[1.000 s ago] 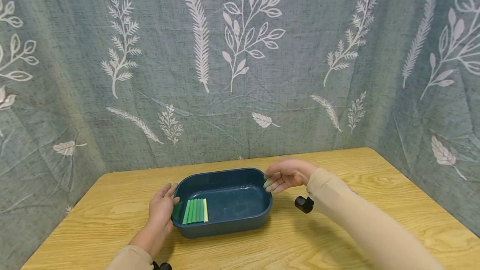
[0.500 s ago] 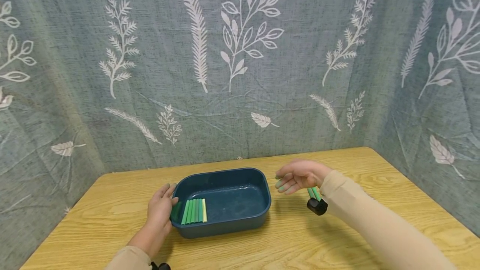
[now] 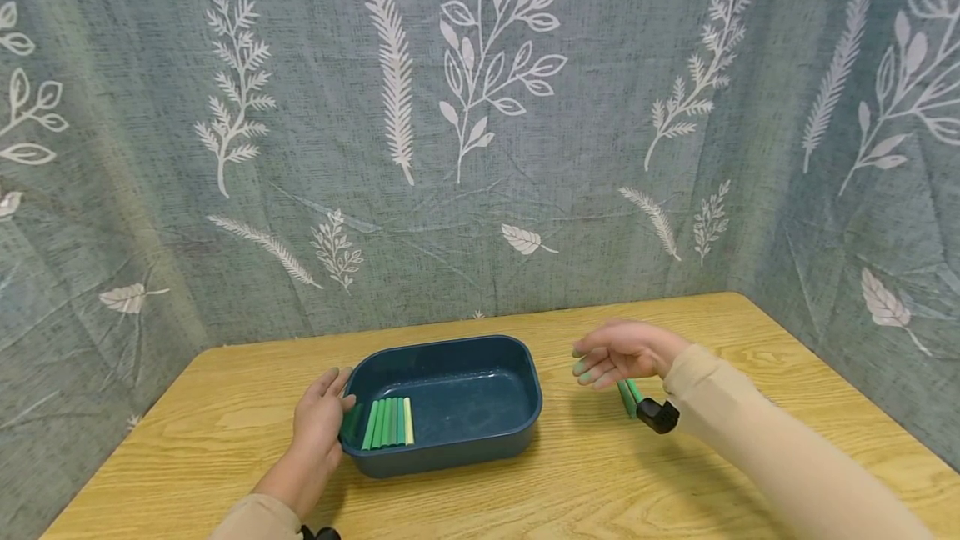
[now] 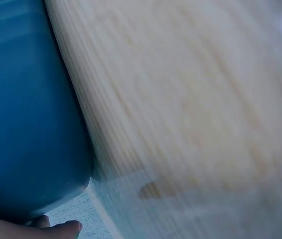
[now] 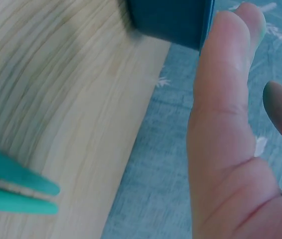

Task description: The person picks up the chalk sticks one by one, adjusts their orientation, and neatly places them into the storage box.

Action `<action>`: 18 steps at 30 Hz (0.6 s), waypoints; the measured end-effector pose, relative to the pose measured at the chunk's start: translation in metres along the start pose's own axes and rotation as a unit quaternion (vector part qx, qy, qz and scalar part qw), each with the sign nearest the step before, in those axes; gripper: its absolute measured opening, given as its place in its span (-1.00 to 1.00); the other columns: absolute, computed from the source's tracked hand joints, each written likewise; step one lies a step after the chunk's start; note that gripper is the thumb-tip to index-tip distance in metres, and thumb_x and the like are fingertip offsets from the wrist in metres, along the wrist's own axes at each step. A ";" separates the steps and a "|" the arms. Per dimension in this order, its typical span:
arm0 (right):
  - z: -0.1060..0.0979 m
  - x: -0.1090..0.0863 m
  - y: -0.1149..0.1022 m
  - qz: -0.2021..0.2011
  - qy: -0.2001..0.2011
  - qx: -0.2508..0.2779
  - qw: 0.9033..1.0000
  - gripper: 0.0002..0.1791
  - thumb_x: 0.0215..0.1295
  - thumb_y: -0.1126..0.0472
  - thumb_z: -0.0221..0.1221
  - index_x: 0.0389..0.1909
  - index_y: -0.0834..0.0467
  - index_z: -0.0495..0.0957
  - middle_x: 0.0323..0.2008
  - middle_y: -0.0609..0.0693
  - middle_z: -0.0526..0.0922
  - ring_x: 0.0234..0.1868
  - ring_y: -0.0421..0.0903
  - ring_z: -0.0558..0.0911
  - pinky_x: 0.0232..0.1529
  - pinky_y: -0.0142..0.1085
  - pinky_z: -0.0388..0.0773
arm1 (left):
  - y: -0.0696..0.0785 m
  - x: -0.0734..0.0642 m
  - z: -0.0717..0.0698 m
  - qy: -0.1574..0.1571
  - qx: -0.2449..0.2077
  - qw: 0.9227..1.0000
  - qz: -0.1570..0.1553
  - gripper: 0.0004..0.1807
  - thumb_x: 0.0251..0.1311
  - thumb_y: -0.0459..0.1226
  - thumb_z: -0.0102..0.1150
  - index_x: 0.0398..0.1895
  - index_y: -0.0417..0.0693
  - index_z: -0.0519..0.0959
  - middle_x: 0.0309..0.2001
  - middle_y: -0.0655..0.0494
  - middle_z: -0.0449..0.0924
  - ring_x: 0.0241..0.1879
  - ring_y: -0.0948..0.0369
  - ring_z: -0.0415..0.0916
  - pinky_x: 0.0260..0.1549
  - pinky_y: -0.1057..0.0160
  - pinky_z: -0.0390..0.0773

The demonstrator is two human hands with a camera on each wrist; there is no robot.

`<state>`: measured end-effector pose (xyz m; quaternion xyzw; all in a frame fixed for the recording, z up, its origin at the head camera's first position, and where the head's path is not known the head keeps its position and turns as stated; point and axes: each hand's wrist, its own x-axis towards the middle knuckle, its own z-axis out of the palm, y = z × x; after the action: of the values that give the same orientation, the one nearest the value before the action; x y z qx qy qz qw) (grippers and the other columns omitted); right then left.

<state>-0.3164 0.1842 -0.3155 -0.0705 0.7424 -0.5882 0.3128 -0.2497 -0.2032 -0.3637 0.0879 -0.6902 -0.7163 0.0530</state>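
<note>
A dark blue rectangular tub (image 3: 465,452) with rounded corners stands on the table. Inside it, at the left end, several green sticks (image 3: 385,423) lie side by side, with one pale yellow stick (image 3: 408,421) at their right. My left hand (image 3: 317,417) holds the tub's left wall, thumb over the rim and fingers along the outside. To the right of the tub my right hand (image 3: 622,352) hovers over the table with nothing in it, fingers loosely bent. Two more green sticks (image 5: 19,199) lie below it, partly hidden by the hand and wrist camera in the head view.
The wooden table (image 3: 480,511) meets a grey-green curtain (image 3: 420,273) with white leaf prints at the back and both sides. A black wrist camera (image 3: 658,416) hangs under the right wrist.
My right hand has moved rightward from the tub's right rim, bringing the two green sticks beneath it into view. The left hand stays at the tub's left side.
</note>
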 end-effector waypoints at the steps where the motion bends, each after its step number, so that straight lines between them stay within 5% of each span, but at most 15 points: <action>1: -0.002 -0.001 0.001 0.001 0.001 0.002 1.000 -0.41 0.51 0.24 -0.08 0.34 0.58 0.07 -0.24 0.14 0.63 -0.39 -0.18 0.67 -0.15 -0.27 0.65 | 0.000 0.000 0.000 -0.001 0.000 1.000 0.000 -0.31 0.38 -0.59 -0.39 0.50 -0.37 -0.35 0.50 -0.31 -0.24 0.48 -0.18 -0.37 0.41 -0.08 -0.19; 12: -0.020 -0.015 0.013 0.006 0.019 0.020 1.000 -0.45 0.51 0.24 -0.08 0.34 0.52 0.09 -0.37 0.04 0.63 -0.42 -0.18 0.67 -0.24 -0.30 0.66 | 0.002 -0.001 0.000 -0.004 -0.003 1.000 0.000 -0.31 0.40 -0.58 -0.39 0.50 -0.35 -0.36 0.51 -0.28 -0.25 0.48 -0.18 -0.38 0.41 -0.09 -0.19; 18: -0.030 -0.021 0.021 0.007 0.026 0.013 1.000 -0.58 0.49 0.23 -0.05 0.19 0.46 0.26 -0.41 0.01 0.65 -0.44 -0.19 0.67 -0.31 -0.34 0.65 | 0.000 -0.002 0.000 -0.010 -0.002 1.000 0.002 -0.31 0.40 -0.58 -0.39 0.50 -0.35 -0.37 0.51 -0.29 -0.26 0.48 -0.17 -0.39 0.41 -0.10 -0.21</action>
<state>-0.3104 0.2257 -0.3237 -0.0459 0.7429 -0.5976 0.2982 -0.2480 -0.2033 -0.3633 0.0794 -0.6896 -0.7182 0.0477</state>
